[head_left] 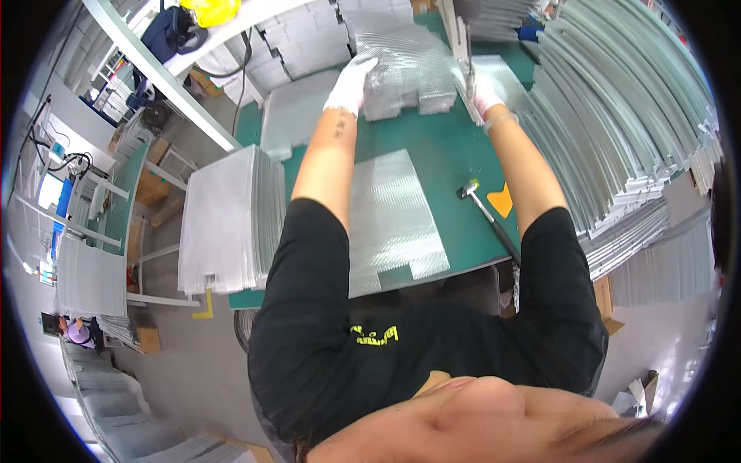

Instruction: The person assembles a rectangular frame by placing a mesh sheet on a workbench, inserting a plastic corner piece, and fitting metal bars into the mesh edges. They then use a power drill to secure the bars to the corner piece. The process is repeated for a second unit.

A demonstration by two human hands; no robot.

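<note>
At the far side of the green table, my left hand (352, 83), in a white glove, is closed on the left edge of a silvery ribbed sheet (409, 73). The sheet has a notched near edge. My right hand (484, 94), also gloved, is at the sheet's right side, next to a narrow upright metal strip (466, 69). Its fingers are partly hidden, so whether they grip the sheet or the strip is unclear. Another ribbed sheet (394, 212) lies flat on the table, nearer me and between my forearms.
On the green table (455, 231) lie a hammer (488, 216) and an orange-yellow flat piece (500, 202). Tall stacks of ribbed sheets stand at the right (617, 116) and left (224, 220). A white frame post (162, 73) rises at the left. Far left, another person (79, 332) is visible.
</note>
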